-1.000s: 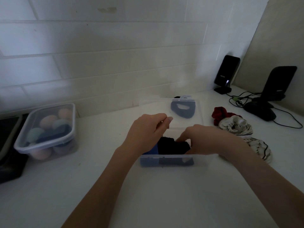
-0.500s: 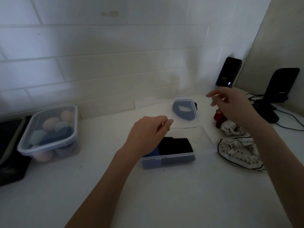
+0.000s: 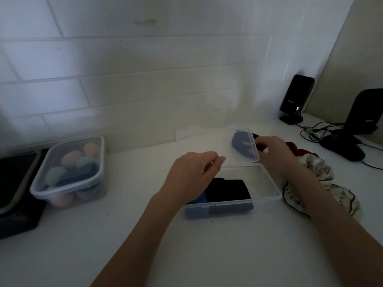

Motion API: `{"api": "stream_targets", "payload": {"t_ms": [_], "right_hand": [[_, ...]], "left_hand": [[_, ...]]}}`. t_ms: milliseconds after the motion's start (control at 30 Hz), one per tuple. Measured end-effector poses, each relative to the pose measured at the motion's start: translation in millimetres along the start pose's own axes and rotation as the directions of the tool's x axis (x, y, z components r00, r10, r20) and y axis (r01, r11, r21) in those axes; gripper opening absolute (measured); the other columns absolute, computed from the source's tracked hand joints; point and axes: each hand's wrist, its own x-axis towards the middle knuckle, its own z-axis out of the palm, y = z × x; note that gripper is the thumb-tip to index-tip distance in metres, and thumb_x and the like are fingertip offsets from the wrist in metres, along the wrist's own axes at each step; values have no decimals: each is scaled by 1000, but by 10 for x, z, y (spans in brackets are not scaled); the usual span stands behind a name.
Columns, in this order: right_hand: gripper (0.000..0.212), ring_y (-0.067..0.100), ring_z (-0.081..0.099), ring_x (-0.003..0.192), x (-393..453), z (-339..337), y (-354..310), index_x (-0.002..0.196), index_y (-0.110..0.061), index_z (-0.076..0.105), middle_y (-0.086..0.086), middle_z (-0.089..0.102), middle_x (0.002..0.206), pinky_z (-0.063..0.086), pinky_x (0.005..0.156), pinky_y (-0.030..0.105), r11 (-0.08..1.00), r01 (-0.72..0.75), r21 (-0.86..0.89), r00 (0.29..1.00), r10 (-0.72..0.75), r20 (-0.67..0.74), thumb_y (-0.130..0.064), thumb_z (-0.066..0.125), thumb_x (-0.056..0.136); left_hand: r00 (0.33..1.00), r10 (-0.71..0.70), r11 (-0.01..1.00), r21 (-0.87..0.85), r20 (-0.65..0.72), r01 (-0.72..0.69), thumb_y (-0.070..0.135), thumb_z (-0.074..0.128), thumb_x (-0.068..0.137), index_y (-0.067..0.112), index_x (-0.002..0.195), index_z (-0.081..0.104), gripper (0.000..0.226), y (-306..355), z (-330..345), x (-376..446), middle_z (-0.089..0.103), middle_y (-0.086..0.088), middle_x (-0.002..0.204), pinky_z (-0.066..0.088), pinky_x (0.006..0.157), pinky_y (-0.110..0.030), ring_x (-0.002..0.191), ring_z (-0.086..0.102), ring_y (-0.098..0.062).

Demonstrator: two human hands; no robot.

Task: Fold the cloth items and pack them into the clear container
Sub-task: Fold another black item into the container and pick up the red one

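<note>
The clear container (image 3: 267, 183) sits open mid-counter with a folded blue cloth (image 3: 200, 198) and a folded black cloth (image 3: 228, 189) in its left half. Its clear lid (image 3: 207, 141) leans back behind it. My left hand (image 3: 192, 175) hovers over the container's left side, thumb and forefinger pinched at the lid. My right hand (image 3: 273, 154) reaches past the lid's right edge, its fingers curled on a dark cloth (image 3: 241, 145) seen through the lid. A red cloth (image 3: 295, 149) and white patterned cloths (image 3: 319, 168) lie to the right, partly under my right forearm.
A closed clear box of pastel egg shapes (image 3: 70, 170) stands at the left, beside a dark box (image 3: 16, 187) at the edge. Two black speakers (image 3: 296, 98), a mouse (image 3: 342, 149) and cables (image 3: 315, 132) fill the back right corner. The tiled wall is close behind.
My right hand left the black cloth in the container, swung up to the right, then came down behind the lid onto the dark cloth. My left hand kept its place.
</note>
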Motion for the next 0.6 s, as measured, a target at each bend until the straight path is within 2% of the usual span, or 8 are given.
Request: {"api": "stream_targets", "payload": {"t_ms": [67, 167, 267, 333, 367, 467, 533, 600], "right_hand": [[8, 23, 60, 78, 0, -110, 10, 91, -16, 65, 5, 67, 85, 46, 69, 32, 995, -40, 93, 983, 56, -175, -22, 62, 87], [17, 23, 59, 68, -7, -366, -117, 90, -15, 61, 8, 67, 80, 48, 62, 33, 999, 7, 44, 944, 8, -329, -31, 60, 88], [18, 6, 51, 48, -87, -629, -431, 82, -15, 58, -4, 61, 56, 40, 49, 17, 973, 78, 218, 912, 19, -410, -32, 63, 87], [16, 0, 46, 36, -154, -758, -634, 80, -15, 57, -12, 55, 41, 30, 39, 7, 913, 105, 393, 926, 54, -373, -28, 62, 88], [15, -1, 44, 32, -178, -800, -716, 81, -14, 58, -14, 52, 37, 28, 36, 6, 866, 101, 489, 951, 60, -303, -25, 62, 89], [14, -1, 43, 36, -266, -809, -973, 80, -12, 62, -10, 53, 38, 33, 41, 9, 778, 55, 625, 997, -8, -78, -24, 61, 88], [12, 12, 54, 44, -298, -723, -1112, 78, -16, 62, -1, 59, 47, 37, 43, 12, 732, 55, 679, 998, -57, -19, -24, 61, 88], [10, 35, 66, 61, -312, -636, -1216, 82, -18, 64, 20, 66, 62, 42, 44, 17, 694, 53, 718, 995, -100, 24, -25, 60, 89]], "left_hand": [[1000, 1, 1000, 7, -5, -1, 42, 36, 95, 11, 76, 61, 45, -6, 7, 5, 59, -1, 56, 50, 57, -38, 52, 56, -18], [1000, -12, 1000, -4, -7, 12, 40, 39, 96, 12, 77, 61, 41, -10, 11, 7, 56, 6, 54, 50, 57, -37, 52, 57, -15], [996, -71, 981, -185, -50, 61, 40, 48, 92, 14, 80, 64, 32, 30, 2, 16, 61, 11, 61, 52, 58, -32, 58, 60, -8], [986, -140, 922, -376, -94, 95, 38, 58, 84, 19, 86, 64, 21, 80, -30, 31, 66, 10, 78, 52, 63, -24, 73, 62, -4], [981, -163, 882, -462, -107, 97, 37, 64, 80, 21, 93, 64, 21, 99, -52, 37, 67, 12, 89, 51, 69, -20, 83, 62, -2], [979, -185, 778, -621, -88, 91, 41, 70, 69, 29, 120, 52, 55, 73, -111, 48, 56, 14, 126, 45, 97, -22, 118, 52, -1], [983, -181, 731, -672, -21, 120, 44, 70, 65, 33, 132, 39, 74, 42, -130, 52, 44, 14, 141, 35, 109, -27, 131, 40, 0], [983, -177, 697, -700, 41, 155, 42, 71, 64, 30, 138, 34, 83, 36, -125, 54, 42, 10, 144, 31, 113, -34, 133, 39, -3]]}}
